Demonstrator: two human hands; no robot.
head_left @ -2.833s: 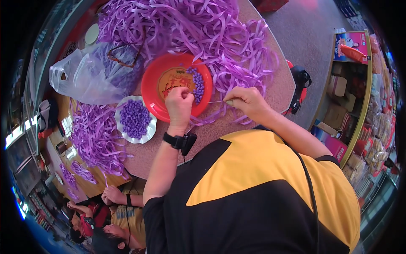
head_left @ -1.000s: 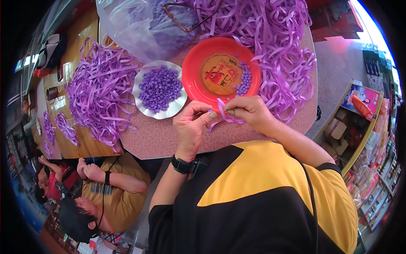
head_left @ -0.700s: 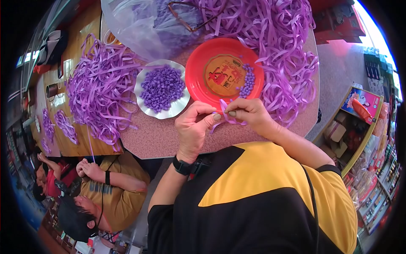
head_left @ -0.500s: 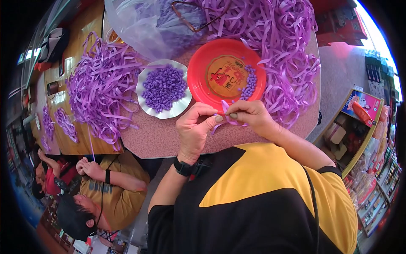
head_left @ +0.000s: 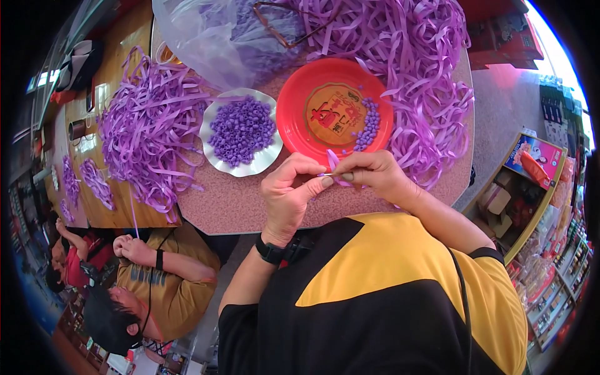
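Note:
My left hand [head_left: 292,190] and my right hand [head_left: 376,175] meet just in front of the red plate [head_left: 290,103], thumbs and fingertips pinched. A short thin strip, too small to name, runs between the fingertips. A purple ribbon [head_left: 333,160] rises at the pinch, and its held part is hidden by my fingers. Purple beads [head_left: 369,128] lie along the plate's right side. Left of it stands a white scalloped dish [head_left: 269,154] with a heap of purple beads [head_left: 240,131].
Behind the plates lie a clear plastic bag [head_left: 215,44] and eyeglasses [head_left: 269,26]. Piles of purple ribbon [head_left: 425,94] cover the right side; another ribbon pile [head_left: 150,119] is at left. A co-worker [head_left: 169,275] sits at left, hands on a ribbon. Goods fill a shelf [head_left: 500,206] at right.
My fingertips have drawn closer together, and the orange-looking strip between them now looks pale. My right hand has shifted slightly. The plates and ribbon piles look unchanged.

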